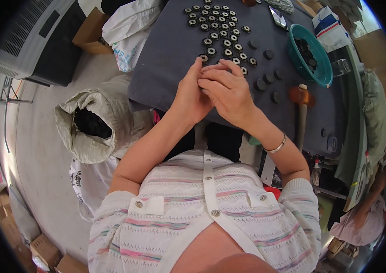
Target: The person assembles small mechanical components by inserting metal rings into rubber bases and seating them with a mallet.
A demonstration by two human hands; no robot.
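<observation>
My left hand (190, 93) and my right hand (230, 93) meet over the near part of a table covered in dark grey cloth (165, 50). Their fingers are bent and closed toward each other; whatever lies between them is hidden. Just beyond the fingertips, many small black wheels with shiny metal rings in the middle (214, 26) lie flat, spreading toward the far edge. A few of these wheels (228, 53) sit right beside my fingers. To the right of my right hand lie several plain black discs (260, 84).
A teal basin (324, 81) with black pieces stands at the right, beside a clear jar (341, 67). A mallet with an amber head (295, 95) lies nearer. On the left, an open woven sack (125, 98) holds dark pieces. Another person (361, 223) is at far right.
</observation>
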